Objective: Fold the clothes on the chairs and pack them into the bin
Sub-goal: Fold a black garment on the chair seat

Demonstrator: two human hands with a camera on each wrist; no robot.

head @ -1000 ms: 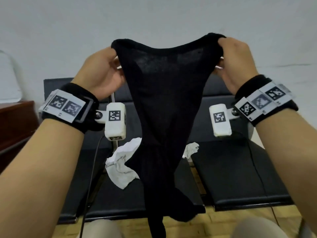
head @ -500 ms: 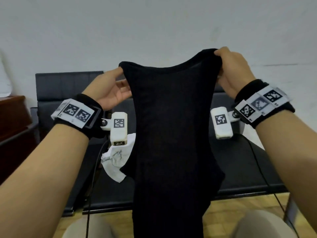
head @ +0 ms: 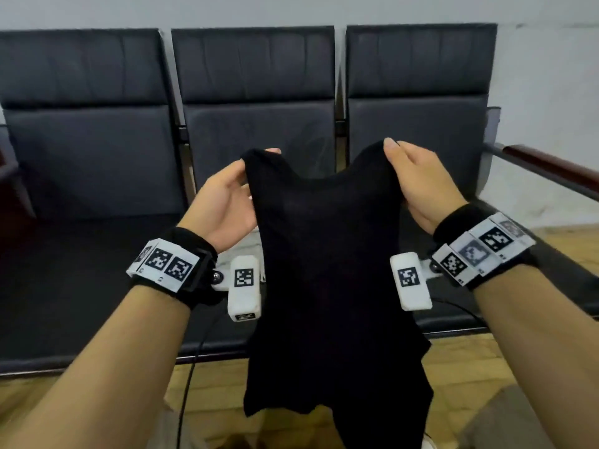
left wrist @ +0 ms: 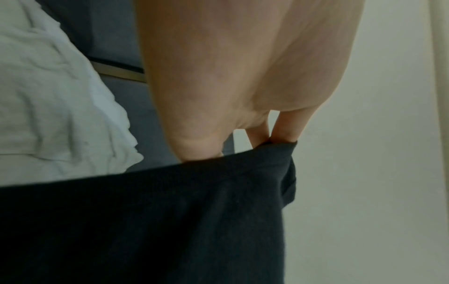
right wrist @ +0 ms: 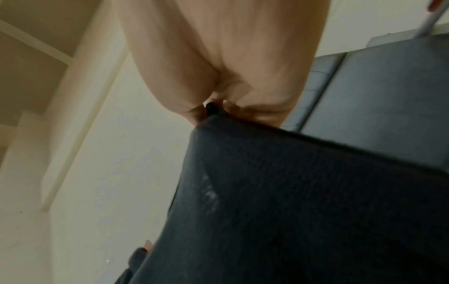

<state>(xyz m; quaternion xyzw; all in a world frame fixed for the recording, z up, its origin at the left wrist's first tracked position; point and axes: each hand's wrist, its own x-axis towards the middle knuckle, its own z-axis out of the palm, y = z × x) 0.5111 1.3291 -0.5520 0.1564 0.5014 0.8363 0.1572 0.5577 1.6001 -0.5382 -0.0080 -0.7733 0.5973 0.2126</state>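
Two hands up in front of a row of three black chairs (head: 259, 102), with a black top (head: 327, 270) held between them. Left hand (head: 223, 202) at the top's left corner, thumb on the near side of the cloth and fingertips (head: 274, 151) poking up just behind its top edge, so pinching that corner. From the left wrist view, same grip: left fingers (left wrist: 285, 132) tucked behind the black cloth (left wrist: 170, 221) and the thumb pressed on its edge. Right hand (head: 421, 186) at the top's right corner, fingers laid over the top edge and curled round it, thumb side hidden by the cloth. From the right wrist view, a small bunch of black cloth (right wrist: 303, 201) squeezed tight in the right hand (right wrist: 230, 57). Top edge dipped low in the middle between the two hands, like a smile. Rest of the top hanging straight down, in the air, in front of the middle seat and past its front edge, above a wooden floor (head: 207, 403). Bottom part out of sight at the lower edge. White cloth (left wrist: 53, 107) crumpled on the seat just beside the left hand, mostly hidden behind the black top in the head view. Dark wooden armrest (head: 551, 163) at the far right of the chairs. Marked bands with small white boxes on both wrists.
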